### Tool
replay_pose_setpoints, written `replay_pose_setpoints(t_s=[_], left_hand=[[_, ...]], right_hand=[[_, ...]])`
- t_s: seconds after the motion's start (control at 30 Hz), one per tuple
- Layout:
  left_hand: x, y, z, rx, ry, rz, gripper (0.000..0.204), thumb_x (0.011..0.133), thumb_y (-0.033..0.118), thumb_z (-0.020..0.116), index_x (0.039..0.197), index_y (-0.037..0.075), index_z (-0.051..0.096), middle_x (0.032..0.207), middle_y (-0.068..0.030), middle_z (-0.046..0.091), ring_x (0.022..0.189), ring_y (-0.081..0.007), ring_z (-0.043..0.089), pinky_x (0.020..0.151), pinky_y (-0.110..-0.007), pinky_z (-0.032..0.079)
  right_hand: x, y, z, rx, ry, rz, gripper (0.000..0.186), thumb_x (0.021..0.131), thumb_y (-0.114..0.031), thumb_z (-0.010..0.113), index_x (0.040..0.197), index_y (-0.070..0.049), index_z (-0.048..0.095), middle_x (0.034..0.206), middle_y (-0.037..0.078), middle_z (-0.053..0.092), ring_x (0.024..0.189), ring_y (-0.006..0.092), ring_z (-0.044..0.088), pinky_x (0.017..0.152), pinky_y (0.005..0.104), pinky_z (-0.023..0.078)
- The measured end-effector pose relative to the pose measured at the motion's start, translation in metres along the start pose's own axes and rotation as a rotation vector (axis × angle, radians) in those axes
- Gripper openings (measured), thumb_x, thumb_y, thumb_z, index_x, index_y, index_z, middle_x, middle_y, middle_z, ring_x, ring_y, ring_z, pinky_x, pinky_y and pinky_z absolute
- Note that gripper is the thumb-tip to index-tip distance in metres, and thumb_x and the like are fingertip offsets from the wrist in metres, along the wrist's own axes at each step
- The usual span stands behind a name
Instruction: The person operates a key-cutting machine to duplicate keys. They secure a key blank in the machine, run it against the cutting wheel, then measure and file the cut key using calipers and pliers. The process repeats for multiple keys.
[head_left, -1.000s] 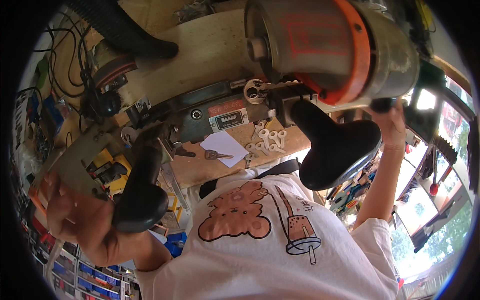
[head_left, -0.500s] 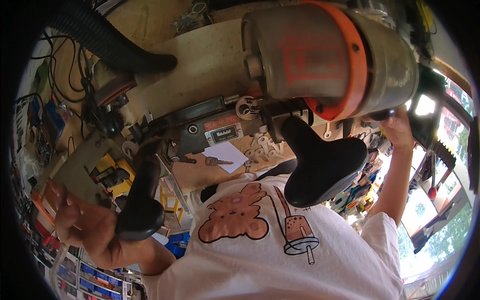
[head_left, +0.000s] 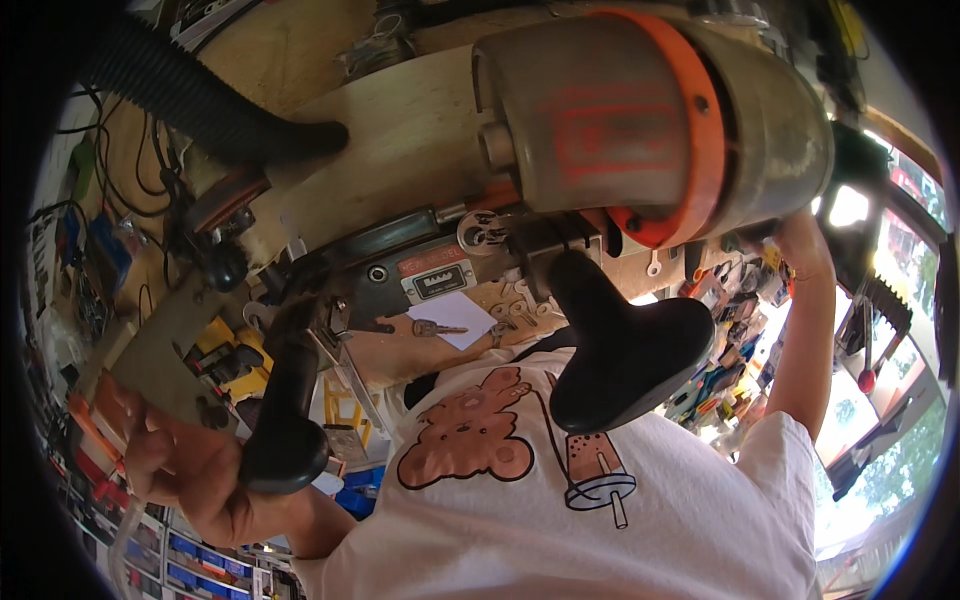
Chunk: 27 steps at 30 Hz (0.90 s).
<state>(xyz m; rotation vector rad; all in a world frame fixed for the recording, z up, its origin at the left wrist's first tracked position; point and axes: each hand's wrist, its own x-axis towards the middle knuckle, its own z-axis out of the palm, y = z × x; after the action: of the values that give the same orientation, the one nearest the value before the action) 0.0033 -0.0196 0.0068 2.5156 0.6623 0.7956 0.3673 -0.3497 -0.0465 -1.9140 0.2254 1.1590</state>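
Note:
A key-cutting machine with a dull grey cylindrical housing (head_left: 610, 130) and an orange band fills the upper middle. My left hand (head_left: 190, 470) is at the lower left, beside a black lever handle (head_left: 285, 440). Its fingers are bent and apart, and I see nothing held in them. A thin orange strip (head_left: 95, 430) shows by the fingertips. My right hand (head_left: 803, 245) reaches up to the housing's right end, which hides its fingers. A second black handle (head_left: 635, 345), broad and lobed, juts toward me. One key (head_left: 438, 328) lies on white paper (head_left: 465, 312) below the machine.
Several loose keys (head_left: 518, 305) lie on the wooden bench beside the paper. A black ribbed hose (head_left: 220, 110) crosses the upper left, near dark cables (head_left: 120, 170). Yellow tools (head_left: 235, 360) and blue bins (head_left: 205, 560) are at the left. Bright window panes (head_left: 880, 480) stand at the right.
My view has shifted slightly, and the machine appears a little further left. The right hand's fingers have gone further behind the housing. My left hand remains beside the lever handle.

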Motion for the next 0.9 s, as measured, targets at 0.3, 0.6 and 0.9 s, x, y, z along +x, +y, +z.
replay_pose_setpoints(t_s=[0.3,0.6,0.9], left_hand=[[-0.002,-0.005,0.003,-0.042,0.046,0.008,0.014,0.086,0.023,0.060,0.090,0.010,0.061,0.105,-0.0094,0.046,0.117,-0.0362,0.043,0.102,-0.053,0.029],[0.000,-0.007,0.002,-0.082,0.041,0.000,0.013,0.083,0.024,0.063,0.084,0.012,0.059,0.104,-0.0107,0.045,0.115,-0.0367,0.042,0.101,-0.055,0.028],[-0.003,-0.011,-0.006,-0.078,0.001,-0.048,0.014,0.074,0.014,0.069,0.082,0.019,0.058,0.110,-0.0081,0.040,0.117,-0.0396,0.037,0.104,-0.060,0.022]], right_hand=[[0.000,0.021,-0.007,0.208,-0.045,-0.098,0.048,0.083,-0.034,0.059,0.119,-0.005,0.048,0.109,0.007,0.058,0.099,0.0194,0.059,0.078,0.0356,0.051],[-0.005,0.034,-0.003,0.298,-0.377,-0.428,0.069,0.081,-0.045,0.060,0.132,-0.007,0.034,0.125,0.011,0.048,0.111,0.0259,0.051,0.082,0.0455,0.049],[0.000,0.003,-0.006,0.011,-0.109,0.015,0.050,0.090,-0.043,0.039,0.102,0.002,0.056,0.084,0.012,0.064,0.072,0.0215,0.064,0.057,0.0359,0.052]])
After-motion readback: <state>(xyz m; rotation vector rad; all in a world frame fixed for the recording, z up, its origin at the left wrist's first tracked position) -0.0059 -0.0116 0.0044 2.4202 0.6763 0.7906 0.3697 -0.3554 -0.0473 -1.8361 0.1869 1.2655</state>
